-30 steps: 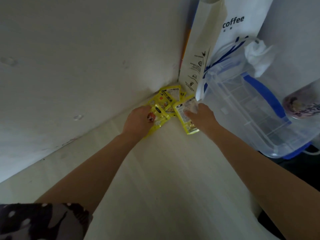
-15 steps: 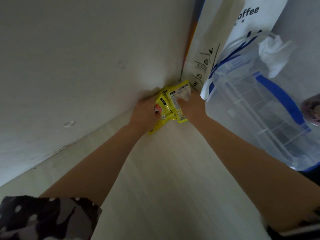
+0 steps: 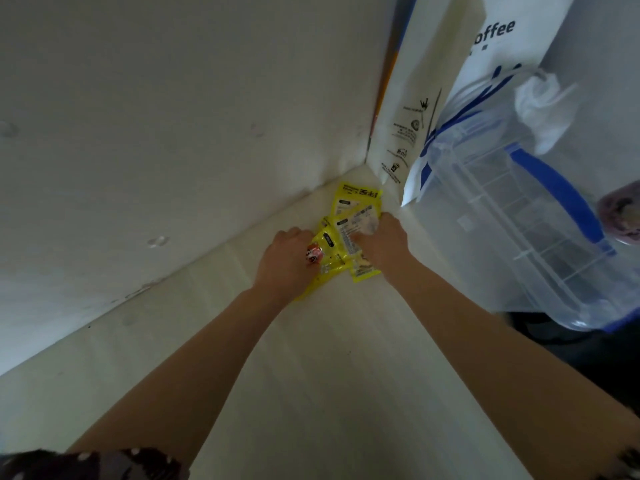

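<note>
Several yellow snack packets (image 3: 346,233) lie bunched in the far corner of a pale wooden surface (image 3: 311,375), against the white wall. My left hand (image 3: 285,263) grips the left side of the bunch, fingers curled over a packet with a red picture. My right hand (image 3: 384,242) holds the right side, fingers curled over the top packet. One more yellow packet (image 3: 355,197) lies flat behind them, nearer the corner.
A white paper bag (image 3: 433,98) printed "coffee" stands in the corner on the right. In front of it sits a clear plastic box with blue handles (image 3: 519,237) and white tissue inside. A purple-patterned item (image 3: 623,213) is at the right edge.
The spread-out packets were pushed together between both hands into the corner, then drawn a little back from the wall. One packet now lies apart behind the bunch.
</note>
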`<state>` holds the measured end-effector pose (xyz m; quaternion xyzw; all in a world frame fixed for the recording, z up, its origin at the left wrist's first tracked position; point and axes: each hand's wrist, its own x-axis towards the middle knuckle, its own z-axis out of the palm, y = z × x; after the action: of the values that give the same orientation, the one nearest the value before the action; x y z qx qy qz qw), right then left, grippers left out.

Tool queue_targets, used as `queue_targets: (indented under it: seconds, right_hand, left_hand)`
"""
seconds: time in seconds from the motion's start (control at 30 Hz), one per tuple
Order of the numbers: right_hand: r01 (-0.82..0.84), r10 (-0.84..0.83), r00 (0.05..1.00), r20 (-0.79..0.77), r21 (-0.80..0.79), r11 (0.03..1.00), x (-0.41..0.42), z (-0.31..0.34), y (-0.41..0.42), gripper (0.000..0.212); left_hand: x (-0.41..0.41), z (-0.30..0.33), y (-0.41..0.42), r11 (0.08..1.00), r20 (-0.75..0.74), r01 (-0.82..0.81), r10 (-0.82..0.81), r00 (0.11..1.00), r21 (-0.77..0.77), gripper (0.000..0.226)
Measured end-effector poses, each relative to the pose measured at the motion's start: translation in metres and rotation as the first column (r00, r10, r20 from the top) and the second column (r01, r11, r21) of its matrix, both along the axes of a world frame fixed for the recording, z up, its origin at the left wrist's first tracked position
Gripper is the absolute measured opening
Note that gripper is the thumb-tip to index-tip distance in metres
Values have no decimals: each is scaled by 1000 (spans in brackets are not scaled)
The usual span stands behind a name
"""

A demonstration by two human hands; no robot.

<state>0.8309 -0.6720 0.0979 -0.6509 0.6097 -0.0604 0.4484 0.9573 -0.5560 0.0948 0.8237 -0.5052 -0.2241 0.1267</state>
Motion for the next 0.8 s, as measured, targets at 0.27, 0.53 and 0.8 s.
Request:
queue_targets:
  seconds: [0.27,0.53,0.8]
  right_hand:
    - [97,-96,994,-54,21,995,-39,5,12,41]
    - [233,-249,949,195,101,967,-31,13,-3,19]
    - [313,-373,873,314,227,922,18,13,-30,38]
  left_hand:
    - [-4,4,36,997,48,-79,79,996,-6,30]
    - [7,12,24,929,-128,-330,311,942,-168,25]
    - [18,5,0,896,-323,-430,376,868,-112,29]
